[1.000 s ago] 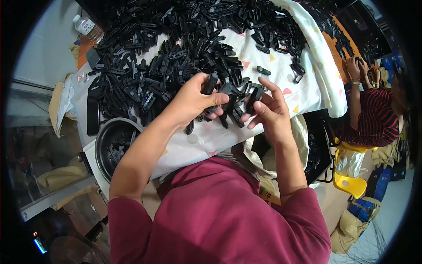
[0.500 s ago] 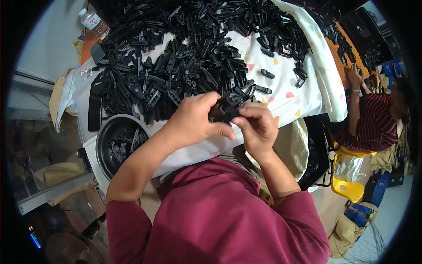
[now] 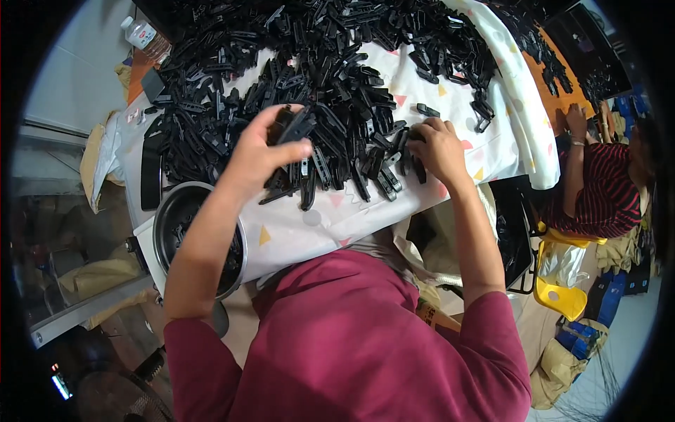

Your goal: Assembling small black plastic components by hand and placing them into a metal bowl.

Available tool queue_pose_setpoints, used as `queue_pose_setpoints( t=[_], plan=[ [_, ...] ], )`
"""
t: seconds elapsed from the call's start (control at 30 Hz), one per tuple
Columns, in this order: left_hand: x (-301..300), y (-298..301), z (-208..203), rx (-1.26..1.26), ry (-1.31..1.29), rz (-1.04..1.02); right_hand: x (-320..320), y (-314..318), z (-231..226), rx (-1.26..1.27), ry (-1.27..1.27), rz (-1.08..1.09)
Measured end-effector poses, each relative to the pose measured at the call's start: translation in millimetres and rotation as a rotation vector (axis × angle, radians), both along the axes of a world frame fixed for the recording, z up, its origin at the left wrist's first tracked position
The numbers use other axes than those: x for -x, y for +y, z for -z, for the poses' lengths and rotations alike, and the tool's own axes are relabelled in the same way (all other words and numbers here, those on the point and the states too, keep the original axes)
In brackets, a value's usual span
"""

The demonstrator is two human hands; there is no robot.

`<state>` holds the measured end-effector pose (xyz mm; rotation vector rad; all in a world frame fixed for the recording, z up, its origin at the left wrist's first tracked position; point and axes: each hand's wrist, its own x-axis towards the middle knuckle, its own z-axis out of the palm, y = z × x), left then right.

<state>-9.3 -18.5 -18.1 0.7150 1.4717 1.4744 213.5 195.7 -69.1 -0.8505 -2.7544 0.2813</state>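
Since half a second ago the hands have separated. Left hand (image 3: 256, 151) now grips a black plastic clip piece (image 3: 294, 126), lifted above the heap of black plastic clips (image 3: 309, 77). Right hand (image 3: 439, 148) rests curled on clips at the heap's near edge; grip unclear. White patterned cloth on the tabletop (image 3: 330, 218) lies bare along the front edge; round black bowl (image 3: 169, 225) sits left.

A heap of plastic clips (image 3: 316, 77) is spread on a cloth-covered table (image 3: 337, 218) across the upper centre. A round bowl (image 3: 169, 218), seemingly holding clips, is set at its lower left. A bottle (image 3: 144, 32) is seen at upper left.
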Motion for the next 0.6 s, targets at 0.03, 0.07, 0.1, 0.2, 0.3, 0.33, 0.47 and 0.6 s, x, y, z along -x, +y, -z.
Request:
queue_pose_setpoints(
  t=[0.03,0.07,0.1,0.2,0.3,0.33,0.47,0.6],
  plan=[
    [8,2,-3,0.033,0.037,-0.038,6,-2,-2,-0.023,-0.031,-0.043],
    [13,4,-7,0.133,0.257,0.005,9,-4,-6,-0.019,-0.029,-0.053],
    [14,8,-11,0.137,0.257,-0.002,9,-6,-12,0.013,0.018,0.051],
    [1,31,-13,0.026,1.347,0.307,5,-14,-8,0.357,0.437,0.238],
    [-8,36,1,-0.051,1.432,0.429,5,-37,-33,1.004,0.671,0.253],
    [-8,38,5,-0.059,1.431,0.433,2,-41,-30,1.106,0.752,0.24],
    [1,48,19,-0.024,1.608,0.48,-2,-56,-33,1.326,0.859,0.315],
    [6,52,3,-0.006,1.309,0.206,0,-76,-42,1.439,0.861,0.212]
  ],
)
